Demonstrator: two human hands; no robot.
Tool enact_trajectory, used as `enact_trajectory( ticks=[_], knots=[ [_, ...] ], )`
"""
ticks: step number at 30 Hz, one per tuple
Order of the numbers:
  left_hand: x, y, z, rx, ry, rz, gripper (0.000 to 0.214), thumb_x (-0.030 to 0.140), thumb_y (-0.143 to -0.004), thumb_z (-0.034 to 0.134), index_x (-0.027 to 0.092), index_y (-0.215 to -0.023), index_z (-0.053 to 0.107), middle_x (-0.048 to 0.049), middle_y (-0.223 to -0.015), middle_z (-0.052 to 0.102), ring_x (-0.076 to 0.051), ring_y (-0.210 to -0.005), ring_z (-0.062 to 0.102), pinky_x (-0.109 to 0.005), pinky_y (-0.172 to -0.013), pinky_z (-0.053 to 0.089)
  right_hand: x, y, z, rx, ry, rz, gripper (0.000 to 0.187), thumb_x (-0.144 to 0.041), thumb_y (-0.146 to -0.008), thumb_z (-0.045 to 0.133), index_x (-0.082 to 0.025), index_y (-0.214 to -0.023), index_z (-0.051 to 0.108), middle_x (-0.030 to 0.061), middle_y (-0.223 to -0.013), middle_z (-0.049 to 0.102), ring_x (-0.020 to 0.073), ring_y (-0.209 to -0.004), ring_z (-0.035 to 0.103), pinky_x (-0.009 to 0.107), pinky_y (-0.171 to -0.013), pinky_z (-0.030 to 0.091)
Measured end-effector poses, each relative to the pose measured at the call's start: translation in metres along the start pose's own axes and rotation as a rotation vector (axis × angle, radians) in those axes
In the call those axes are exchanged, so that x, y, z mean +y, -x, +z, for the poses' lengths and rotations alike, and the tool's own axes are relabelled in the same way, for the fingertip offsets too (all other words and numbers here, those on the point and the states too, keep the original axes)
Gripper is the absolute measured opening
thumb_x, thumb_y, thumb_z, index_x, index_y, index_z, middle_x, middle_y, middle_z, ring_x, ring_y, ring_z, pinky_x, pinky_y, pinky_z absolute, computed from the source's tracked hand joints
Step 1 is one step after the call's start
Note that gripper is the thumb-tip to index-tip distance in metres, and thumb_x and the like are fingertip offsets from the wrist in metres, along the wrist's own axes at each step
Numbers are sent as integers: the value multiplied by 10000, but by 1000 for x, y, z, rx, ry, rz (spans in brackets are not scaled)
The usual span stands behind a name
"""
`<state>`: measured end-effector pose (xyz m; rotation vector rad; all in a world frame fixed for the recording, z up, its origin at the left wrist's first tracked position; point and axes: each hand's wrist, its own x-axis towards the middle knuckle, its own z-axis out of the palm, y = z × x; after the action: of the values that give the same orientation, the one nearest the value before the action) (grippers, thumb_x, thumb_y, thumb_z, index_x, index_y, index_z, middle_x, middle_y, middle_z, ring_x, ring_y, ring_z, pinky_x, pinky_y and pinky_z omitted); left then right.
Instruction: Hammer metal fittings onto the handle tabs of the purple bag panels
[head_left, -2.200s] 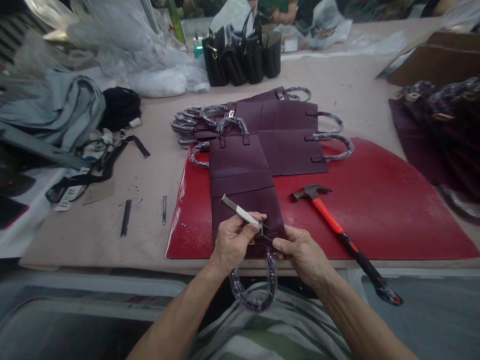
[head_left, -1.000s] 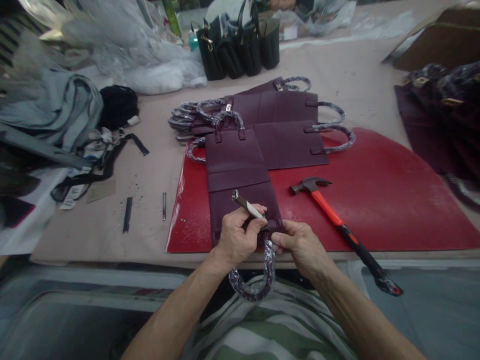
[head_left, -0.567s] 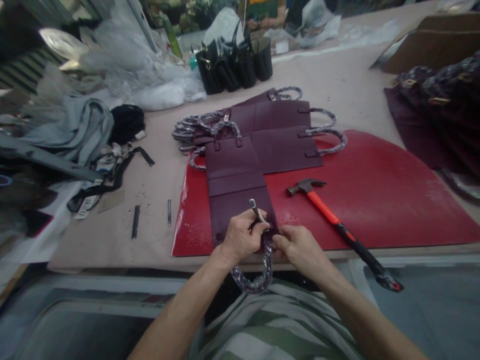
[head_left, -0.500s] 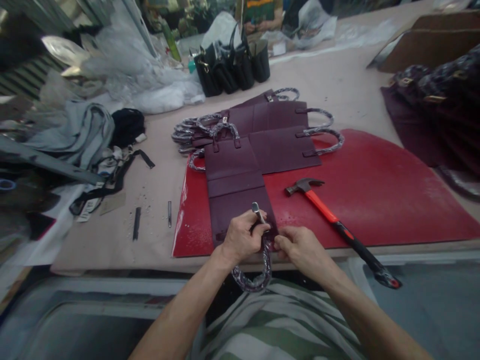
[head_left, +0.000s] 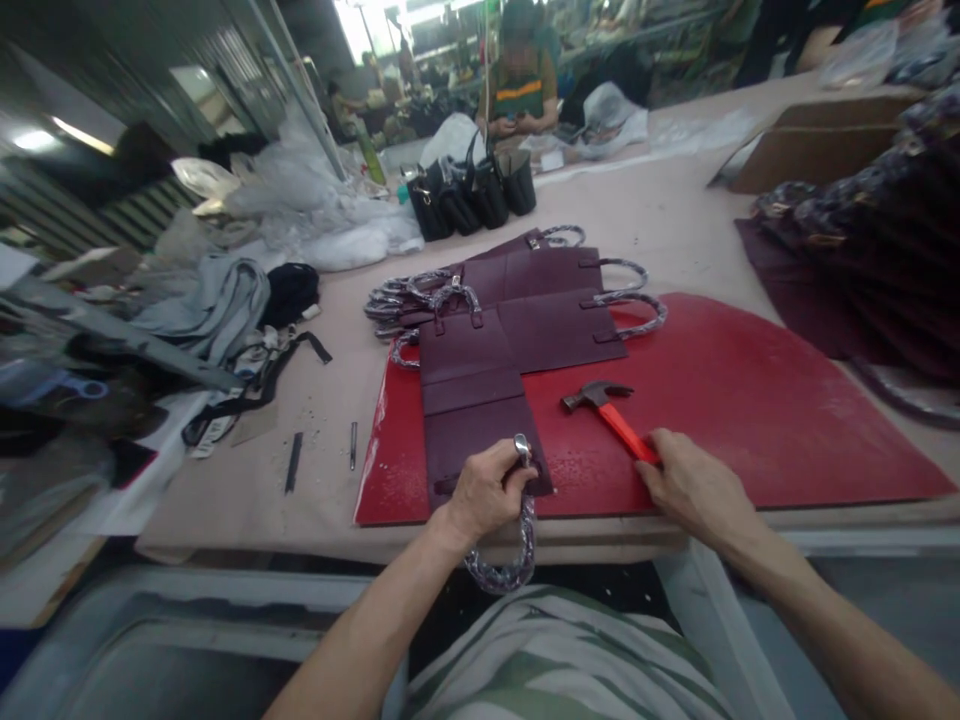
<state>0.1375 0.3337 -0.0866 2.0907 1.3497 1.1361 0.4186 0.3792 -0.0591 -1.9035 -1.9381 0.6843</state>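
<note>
My left hand is closed round a short shiny metal punch, held upright over the near right corner of a dark purple bag panel. Below that hand, a plastic-wrapped braided handle loops over the table's front edge. My right hand has its fingers wrapped on the orange and black shaft of a claw hammer. The hammer's head rests on a red board, which also lies under the panel. The punch's lower tip is hidden by my fingers.
More purple panels with wrapped handles lie behind. Two thin dark rods are on the table at left. Small black bags stand at the back, near a seated person. A purple pile lies at right.
My right hand has left the panel's edge and moved right onto the hammer's shaft. My left hand keeps the punch at the panel corner. The camera view has tilted up.
</note>
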Motion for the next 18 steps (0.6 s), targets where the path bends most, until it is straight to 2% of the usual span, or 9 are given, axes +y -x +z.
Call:
enact_trajectory(
  ticks=[2,5,8,10,12,14,15,16,18],
  knots=[
    [2,-1,0,-4,0,-3,70,176,-900,609,182,-960,645,-94,-1017,726,-224,-983,709,-351,-938,568,-6,-6,-2,-157,-285,112,115,-227,-719,634,-199,-752,528,46,-722,543,200,-663,540,306,-601,426],
    [4,-1,0,8,10,-11,84,163,-885,612,183,-962,641,-89,-1003,725,-222,-959,710,-337,-910,570,-21,-6,-5,-365,-551,172,143,-300,-713,605,-198,-792,543,17,-663,535,143,-501,471,269,-471,403],
    [6,-2,0,21,30,-7,92,151,-874,611,182,-957,636,-83,-984,724,-217,-936,708,-322,-883,567,-41,5,-15,-448,-714,196,270,-482,-793,544,-214,-829,521,-38,-606,436,100,-393,321,241,-362,314],
    [5,-2,0,18,41,-2,98,150,-876,609,183,-964,636,-76,-976,722,-211,-930,704,-315,-881,562,-56,19,-30,-371,-743,133,415,-649,-841,512,-236,-815,487,-55,-590,400,93,-372,285,234,-332,275],
    [4,-2,1,8,43,-12,107,154,-879,611,188,-976,639,-69,-974,721,-206,-925,700,-309,-877,556,-72,36,-48,-172,-651,-42,502,-744,-872,480,-247,-806,487,-27,-592,457,118,-392,372,250,-351,310],
    [3,-2,2,5,40,-26,110,158,-879,613,189,-980,642,-66,-969,720,-205,-914,697,-305,-862,552,-85,51,-63,72,-435,-263,478,-707,-941,412,-258,-802,498,11,-580,514,156,-437,467,274,-400,341],
    [2,-1,2,7,38,-30,108,158,-877,613,188,-977,642,-65,-963,719,-205,-904,696,-304,-852,550,-89,55,-68,138,-326,-361,455,-669,-967,384,-264,-795,500,21,-561,523,166,-439,481,286,-416,335],
    [2,-1,2,7,35,-30,104,157,-876,613,186,-971,642,-64,-948,716,-206,-889,693,-304,-839,548,-92,58,-70,159,-222,-448,439,-634,-982,364,-268,-780,498,28,-541,527,171,-425,473,299,-422,310],
    [2,-1,3,5,18,-30,85,156,-872,611,184,-948,639,-57,-899,706,-204,-842,685,-303,-800,544,-93,59,-71,93,-45,-573,436,-602,-985,350,-276,-731,487,33,-501,515,173,-380,422,325,-423,233]
  ],
)
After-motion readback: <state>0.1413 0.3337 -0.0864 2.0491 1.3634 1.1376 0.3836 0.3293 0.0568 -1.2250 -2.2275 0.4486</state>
